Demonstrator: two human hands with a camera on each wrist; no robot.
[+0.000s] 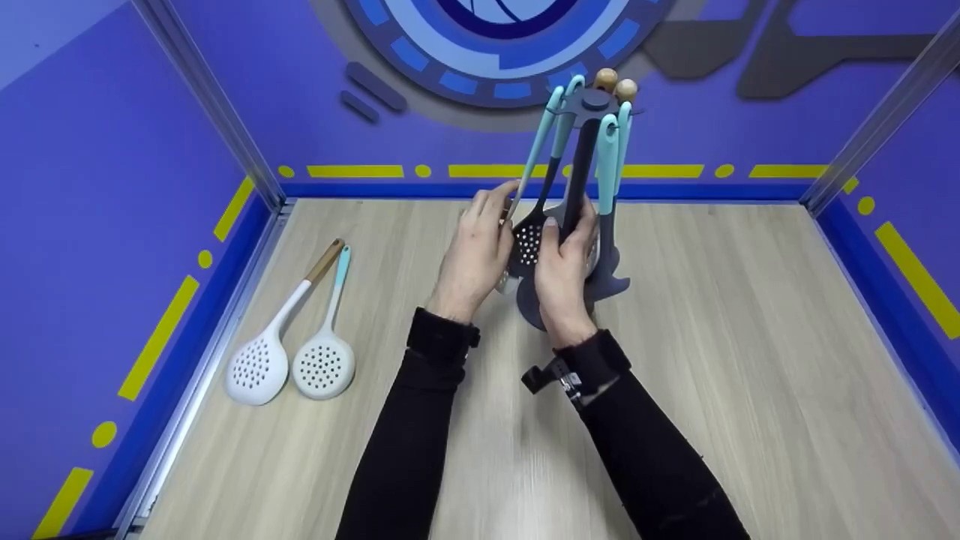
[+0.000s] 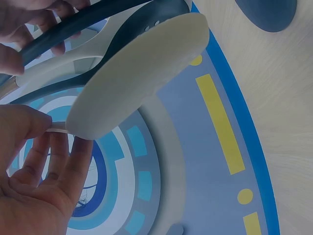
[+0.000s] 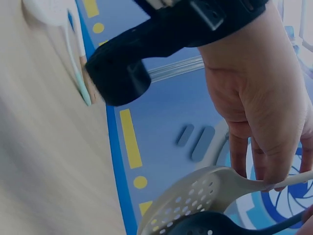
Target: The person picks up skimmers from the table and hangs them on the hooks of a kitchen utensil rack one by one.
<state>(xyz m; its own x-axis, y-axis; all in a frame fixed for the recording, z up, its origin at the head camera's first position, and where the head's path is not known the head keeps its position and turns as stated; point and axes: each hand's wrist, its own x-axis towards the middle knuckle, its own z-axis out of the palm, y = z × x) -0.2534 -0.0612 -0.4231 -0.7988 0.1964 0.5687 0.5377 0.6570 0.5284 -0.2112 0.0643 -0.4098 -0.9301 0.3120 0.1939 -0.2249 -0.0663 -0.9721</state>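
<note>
Left hand — fingers pinching pale skimmer; right hand — fingers round dark stand. Two skimmers, tabletop, stand's eight o'clock.

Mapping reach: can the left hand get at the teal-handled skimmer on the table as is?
Probably yes: nothing visible stands between the left hand and the teal-handled skimmer. That hand pinches another pale skimmer, though, so likely must let go first.
</note>
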